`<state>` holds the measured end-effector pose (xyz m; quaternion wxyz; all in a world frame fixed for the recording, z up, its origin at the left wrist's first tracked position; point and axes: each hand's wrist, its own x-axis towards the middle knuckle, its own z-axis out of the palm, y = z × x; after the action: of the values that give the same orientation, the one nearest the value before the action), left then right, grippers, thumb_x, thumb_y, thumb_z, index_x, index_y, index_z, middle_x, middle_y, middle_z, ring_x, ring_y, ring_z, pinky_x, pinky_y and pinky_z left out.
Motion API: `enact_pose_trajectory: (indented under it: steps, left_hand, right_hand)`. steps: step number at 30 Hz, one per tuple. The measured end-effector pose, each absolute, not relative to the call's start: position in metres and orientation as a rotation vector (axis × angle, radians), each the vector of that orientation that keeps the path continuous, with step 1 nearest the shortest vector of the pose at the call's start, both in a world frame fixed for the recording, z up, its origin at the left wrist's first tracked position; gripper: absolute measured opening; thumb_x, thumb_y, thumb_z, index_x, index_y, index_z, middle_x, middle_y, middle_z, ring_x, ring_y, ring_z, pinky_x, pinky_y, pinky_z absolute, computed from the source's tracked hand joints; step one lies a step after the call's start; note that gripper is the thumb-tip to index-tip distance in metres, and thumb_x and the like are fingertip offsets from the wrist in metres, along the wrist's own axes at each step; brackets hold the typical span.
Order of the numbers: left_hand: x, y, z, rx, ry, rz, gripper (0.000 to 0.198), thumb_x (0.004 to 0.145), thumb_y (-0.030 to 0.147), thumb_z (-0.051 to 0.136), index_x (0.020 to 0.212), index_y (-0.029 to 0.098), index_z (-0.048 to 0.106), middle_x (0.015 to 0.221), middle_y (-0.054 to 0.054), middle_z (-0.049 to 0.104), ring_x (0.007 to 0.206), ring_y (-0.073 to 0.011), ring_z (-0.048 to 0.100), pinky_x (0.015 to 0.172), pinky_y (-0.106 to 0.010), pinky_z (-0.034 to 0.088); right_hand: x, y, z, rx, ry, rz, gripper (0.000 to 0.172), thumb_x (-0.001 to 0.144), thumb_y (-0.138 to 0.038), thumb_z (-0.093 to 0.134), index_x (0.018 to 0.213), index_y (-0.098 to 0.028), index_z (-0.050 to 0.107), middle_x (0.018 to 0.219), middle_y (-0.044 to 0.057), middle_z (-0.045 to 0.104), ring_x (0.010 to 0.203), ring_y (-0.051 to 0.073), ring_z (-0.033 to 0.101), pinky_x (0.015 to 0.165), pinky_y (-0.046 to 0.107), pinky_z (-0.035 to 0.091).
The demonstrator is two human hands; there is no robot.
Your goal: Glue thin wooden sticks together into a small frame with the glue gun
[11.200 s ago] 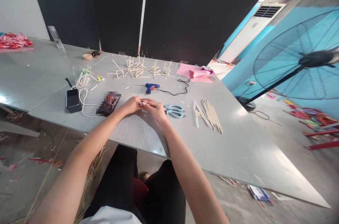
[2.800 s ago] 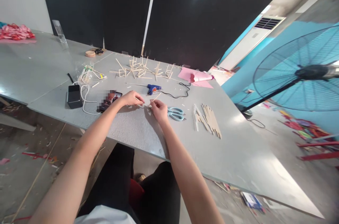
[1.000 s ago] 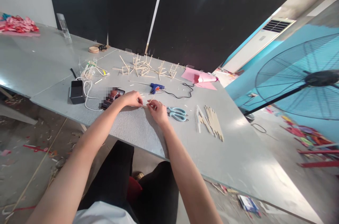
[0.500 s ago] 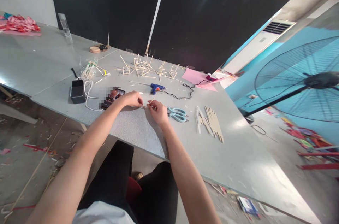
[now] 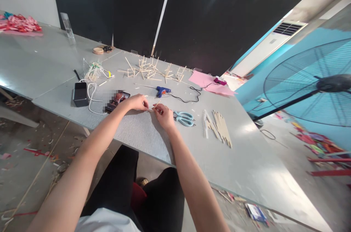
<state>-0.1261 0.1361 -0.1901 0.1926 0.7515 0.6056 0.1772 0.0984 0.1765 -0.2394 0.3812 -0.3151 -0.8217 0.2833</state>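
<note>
Close together over the front of the grey table, both my hands pinch thin pale wooden sticks [image 5: 157,104]. My left hand [image 5: 139,103] is closed with its fingertips on a stick end. My right hand [image 5: 163,115] grips a stick that points up and away from its fingers. How the sticks meet between the fingertips is too small to make out. Light blue scissors [image 5: 184,118] lie just right of my right hand. Beyond the hands rests a blue hot glue gun [image 5: 163,91]. A phone [image 5: 117,101] lies beside my left wrist.
Several small stick frames [image 5: 150,68] stand at the table's back. Flat wooden sticks [image 5: 222,128] and a clear glue stick [image 5: 205,124] lie right. A black box [image 5: 80,94] with white cable sits left. Pink paper [image 5: 205,81] lies back right, and a large fan [image 5: 329,82] stands beyond.
</note>
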Motion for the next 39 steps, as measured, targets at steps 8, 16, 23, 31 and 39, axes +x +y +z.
enact_pose_trajectory:
  steps: [8, 16, 23, 31, 39]
  left_hand:
    - [-0.121, 0.133, -0.188, 2.161, 1.758, 0.388, 0.015, 0.086, 0.028, 0.071, 0.096, 0.024, 0.082, 0.094, -0.003, 0.080, 0.083, -0.0185, 0.072, 0.072, -0.025, 0.047]
    - [-0.107, 0.120, -0.196, 2.397, 1.883, 0.331, 0.019, 0.098, 0.025, 0.060, 0.104, 0.018, 0.076, 0.109, -0.011, 0.076, 0.106, -0.0256, 0.069, 0.094, -0.033, 0.048]
    - [-0.107, 0.126, -0.204, 2.485, 1.967, 0.413, 0.022, 0.103, 0.021, 0.050, 0.107, 0.013, 0.070, 0.109, -0.015, 0.073, 0.105, -0.0282, 0.068, 0.094, -0.038, 0.048]
    - [-0.101, 0.141, -0.208, 2.514, 2.010, 0.635, 0.024, 0.107, 0.023, 0.044, 0.109, 0.015, 0.067, 0.110, -0.013, 0.070, 0.108, -0.0273, 0.064, 0.097, -0.039, 0.047]
    - [-0.102, 0.149, -0.215, 2.443, 2.055, 0.744, 0.026, 0.108, 0.023, 0.041, 0.112, 0.015, 0.065, 0.113, -0.013, 0.070, 0.107, -0.0269, 0.064, 0.096, -0.039, 0.048]
  right_hand:
    - [0.095, 0.176, -0.239, -0.843, -1.996, 0.819, 0.029, 0.089, -0.039, 0.062, 0.107, -0.021, 0.074, 0.095, 0.006, 0.080, 0.076, 0.020, 0.067, 0.077, 0.033, 0.052]
    - [0.092, 0.183, -0.233, -0.936, -1.725, 0.883, 0.038, 0.090, -0.049, 0.058, 0.111, -0.018, 0.066, 0.095, 0.009, 0.078, 0.079, 0.021, 0.069, 0.072, 0.032, 0.053]
    - [0.092, 0.189, -0.231, -0.984, -1.576, 0.891, 0.038, 0.101, -0.050, 0.039, 0.101, -0.020, 0.061, 0.097, 0.011, 0.076, 0.082, 0.020, 0.068, 0.074, 0.031, 0.055]
    - [0.092, 0.194, -0.222, -1.057, -1.607, 0.800, 0.042, 0.110, -0.046, 0.028, 0.119, -0.020, 0.059, 0.106, 0.011, 0.076, 0.092, 0.019, 0.071, 0.089, 0.036, 0.058]
    - [0.074, 0.267, -0.168, -1.479, -1.928, 0.547, 0.035, 0.105, -0.046, 0.062, 0.122, -0.016, 0.067, 0.120, 0.010, 0.070, 0.109, 0.024, 0.069, 0.099, 0.047, 0.057]
